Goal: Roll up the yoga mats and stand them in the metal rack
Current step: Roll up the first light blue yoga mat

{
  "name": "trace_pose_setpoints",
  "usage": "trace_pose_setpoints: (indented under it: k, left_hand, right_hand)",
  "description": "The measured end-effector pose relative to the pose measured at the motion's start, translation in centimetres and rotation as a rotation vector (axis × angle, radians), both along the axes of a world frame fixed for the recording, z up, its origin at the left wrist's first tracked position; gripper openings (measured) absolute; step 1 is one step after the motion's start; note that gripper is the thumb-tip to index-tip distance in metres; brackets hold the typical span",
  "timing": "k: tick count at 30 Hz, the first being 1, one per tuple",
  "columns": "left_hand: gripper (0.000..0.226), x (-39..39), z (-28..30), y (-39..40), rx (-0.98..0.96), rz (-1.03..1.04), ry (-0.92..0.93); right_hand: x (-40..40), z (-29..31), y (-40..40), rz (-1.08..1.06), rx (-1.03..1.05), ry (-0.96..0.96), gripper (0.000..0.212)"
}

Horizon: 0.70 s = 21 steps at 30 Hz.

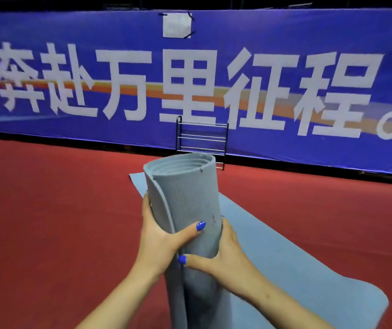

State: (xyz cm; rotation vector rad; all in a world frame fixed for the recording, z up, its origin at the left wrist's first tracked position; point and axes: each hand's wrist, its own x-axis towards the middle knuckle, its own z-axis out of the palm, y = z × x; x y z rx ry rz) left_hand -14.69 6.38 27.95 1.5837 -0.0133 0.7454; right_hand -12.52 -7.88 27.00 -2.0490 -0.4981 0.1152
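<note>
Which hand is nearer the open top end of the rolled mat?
Left. The left hand grips the rolled mat higher up, around its middle; the right hand grips just below it, farther from the top end.

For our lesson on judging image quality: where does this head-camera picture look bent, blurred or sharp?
Head view: wide-angle bending curves the blue banner with white characters and its bottom edge; the characters look smeared at the left edge; the grey rolled foam yoga mat and both hands are sharp; lighting is even, without hard shadows.

Ribbed matt foam rolled mat point(185, 198), chromed metal rack point(202, 138), matt red floor point(48, 210), cloth banner point(71, 43)
</note>
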Motion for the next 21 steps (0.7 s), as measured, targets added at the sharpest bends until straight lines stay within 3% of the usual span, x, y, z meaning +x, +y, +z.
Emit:
trace_pose_setpoints:
  k: [2, 10, 12, 14, 17, 21]
  left_hand:
    - [0.109, -0.5, -1.2, -0.4, 0.031, -0.033, 0.017]
    - [0.108, -0.9, -0.8, -2.6, 0.101, -0.310, 0.090]
    - [0.108, -1.1, -0.6, -3.0, 0.098, -0.363, 0.105]
    - [0.113, -0.9, -0.4, -3.8, 0.129, -0.416, 0.137]
    - [0.121, -0.1, -0.6, -4.7, 0.111, -0.389, 0.182]
    - [0.145, -0.3, 0.3, -5.1, 0.143, -0.277, 0.365]
  right_hand:
    - [0.7, 0.8, -1.3, 0.110, 0.117, 0.100, 0.103]
    - [2.8, 3.3, -8.6, 0.381, 0.455, 0.390, 0.101]
    - [2.8, 4.5, -8.6, 0.315, 0.632, 0.413, 0.099]
    - [2.8, 5.5, -7.3, 0.128, 0.771, 0.446, 0.082]
    - [3.2, 5.8, -5.4, -0.112, 0.789, 0.313, 0.067]
    - [3.2, 5.5, -5.1, -0.164, 0.898, 0.269, 0.058]
